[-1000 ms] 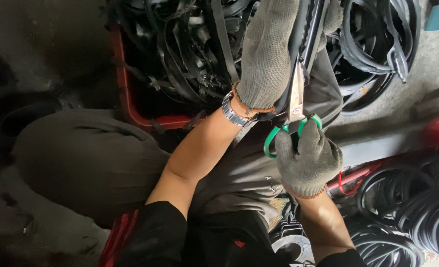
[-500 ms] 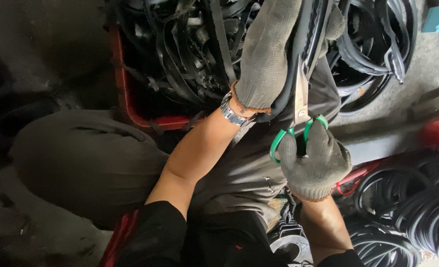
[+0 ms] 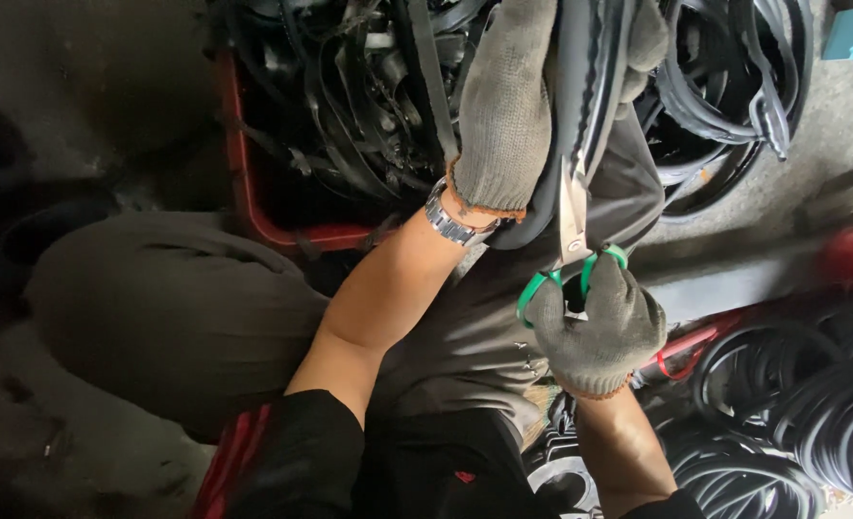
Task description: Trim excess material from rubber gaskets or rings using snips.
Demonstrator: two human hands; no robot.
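Grey concrete floor (image 3: 129,106) lies under you, dusty and dark, with a red crate (image 3: 244,192) of tangled black rubber strips (image 3: 350,106) at the upper left and coils of black rubber rings (image 3: 811,404) at the lower right.

From the head camera, your left hand (image 3: 508,106), in a grey knit glove with a metal watch (image 3: 443,213) at the wrist, is closed around a long black rubber strip (image 3: 580,86) and holds it up over your lap. Your right hand (image 3: 599,322), gloved the same way, is wrapped through the green handles of a pair of scissors (image 3: 571,240), fingers curled tight; the blades point up and lie against the strip just below your left hand.

That strip looks soft and floppy, light, and a little grippy rather than slick, so it will sag wherever you leave it unsupported. I judge the best hold is close above the blades, pinched flat so it stays taut.

Hard to make out: whether the blades are parted or closed on the rubber, since they blend into the dark strip. Its upper end is cut off by the frame, and your left fingertips are hidden behind it.
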